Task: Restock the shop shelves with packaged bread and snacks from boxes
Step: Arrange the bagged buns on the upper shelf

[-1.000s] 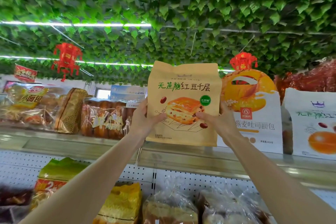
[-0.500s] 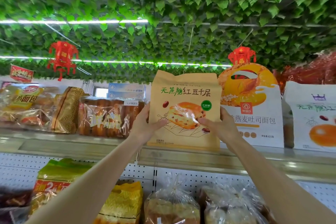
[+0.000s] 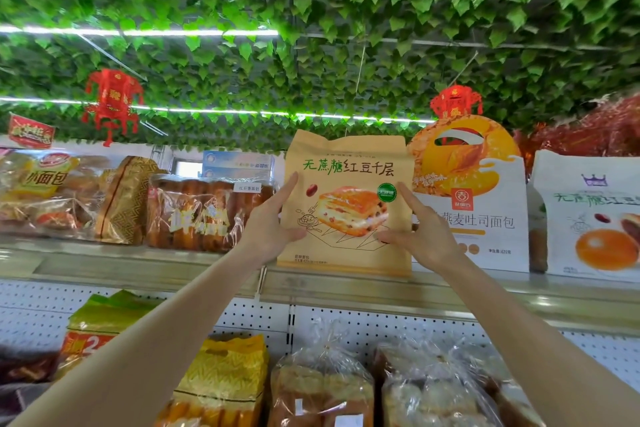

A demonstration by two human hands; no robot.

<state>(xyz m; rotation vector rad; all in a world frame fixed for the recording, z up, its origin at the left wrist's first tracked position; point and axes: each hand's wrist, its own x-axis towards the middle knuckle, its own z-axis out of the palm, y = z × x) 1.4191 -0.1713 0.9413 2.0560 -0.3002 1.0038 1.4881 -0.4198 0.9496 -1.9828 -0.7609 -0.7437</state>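
So the tan bread bag (image 3: 348, 204) was down on the top shelf (image 3: 145, 262) by this point. A second before, it was still up in the air, gripped on both sides; half a second before, it was dropping toward the ledge. Now its bottom edge sat on the shelf and the grip had loosened. The left hand (image 3: 273, 225) had its fingers spread, thumb across the bag's lower left corner and a finger along its edge. The right hand (image 3: 424, 236) was opened out the same way, thumb tip on the front. More steadying than holding, I'd say, so this one looked basically placed.

The bag stood upright and facing out, kraft-paper colour with green and dark lettering, a layered pastry picture and a round green sticker. It was squeezed between the clear-wrapped loaf (image 3: 204, 215) on its left and the white and orange toast bag (image 3: 478, 215) on its right, overlapping that one a bit.
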